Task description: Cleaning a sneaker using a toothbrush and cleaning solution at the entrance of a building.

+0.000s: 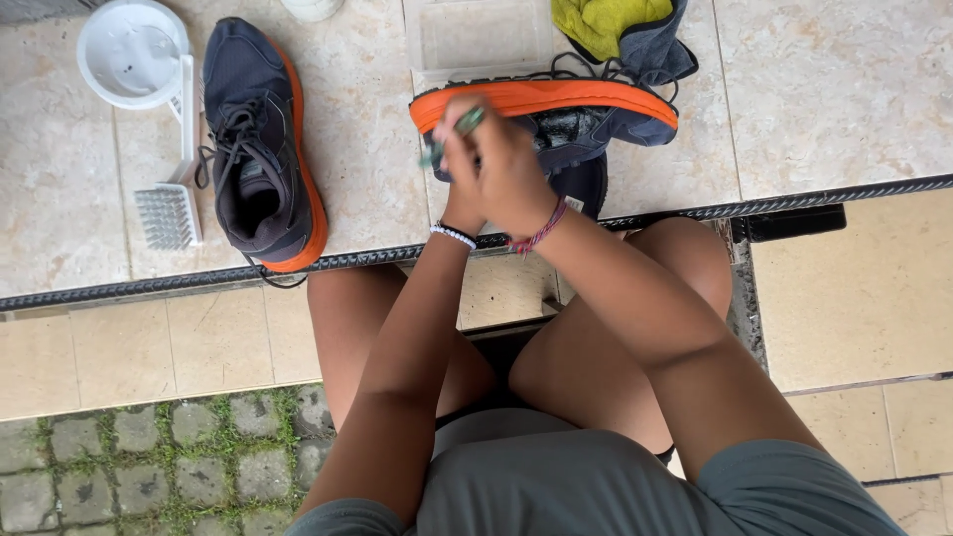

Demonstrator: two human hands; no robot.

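A dark navy shoe with an orange sole (556, 97) lies on its side at the edge of the tiled ledge, sole turned away from me. My right hand (508, 164), with a red string bracelet at the wrist, is against the shoe's heel end, its fingers closed on a thin green-handled tool (455, 132), maybe a small brush. My left hand (459, 206), wearing a white bead bracelet, is tucked under the right one and mostly hidden; it seems to steady the shoe. The matching second shoe (260, 149) stands upright to the left, laces loose.
A white long-handled scrub brush (171, 213) lies left of the second shoe, beside a white bowl (132, 52). Behind the held shoe are a clear plastic tub (481, 35), a yellow-green cloth (601, 22) and a grey-blue cloth (657, 52). My bare knees are below the ledge.
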